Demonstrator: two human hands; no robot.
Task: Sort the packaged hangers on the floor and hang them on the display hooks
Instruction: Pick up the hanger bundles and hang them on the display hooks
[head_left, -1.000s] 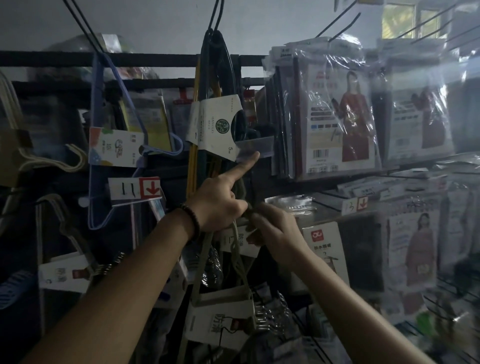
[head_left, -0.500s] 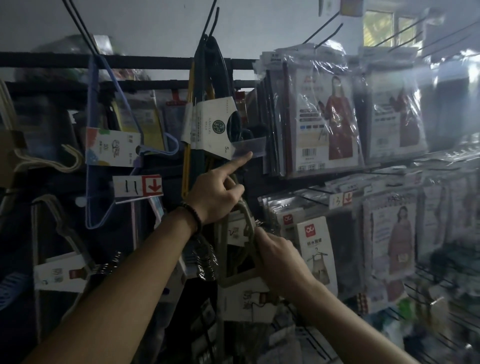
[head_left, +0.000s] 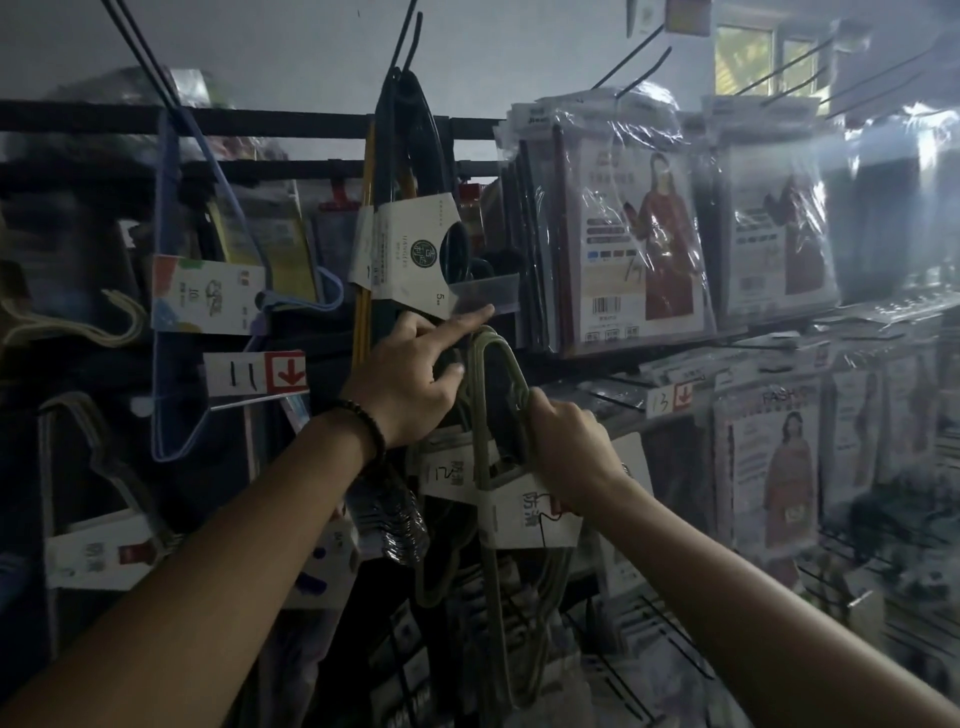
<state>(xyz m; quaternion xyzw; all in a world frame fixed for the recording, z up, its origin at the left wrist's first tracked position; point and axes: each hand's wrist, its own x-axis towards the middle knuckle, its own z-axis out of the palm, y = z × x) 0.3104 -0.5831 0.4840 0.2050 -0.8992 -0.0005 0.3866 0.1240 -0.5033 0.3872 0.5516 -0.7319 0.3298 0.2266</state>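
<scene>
My right hand grips a pack of olive-green hangers just above its white card label. The pack's curved hook top sits right under the clear tag holder at the tip of a display hook. My left hand is beside it: the index finger stretches out and touches that tag holder, and the other fingers are curled close to the hanger's top. Whether they hold anything is hidden.
A dark-green hanger pack with a white card hangs just above my left hand. A blue hanger pack hangs at the left over a price tag marked 11. Bagged garments fill the hooks on the right. Metal clip hangers hang below.
My right hand has lifted the olive hanger pack upward, so its hook top is now level with my left index finger. My left hand has stayed at the tag holder.
</scene>
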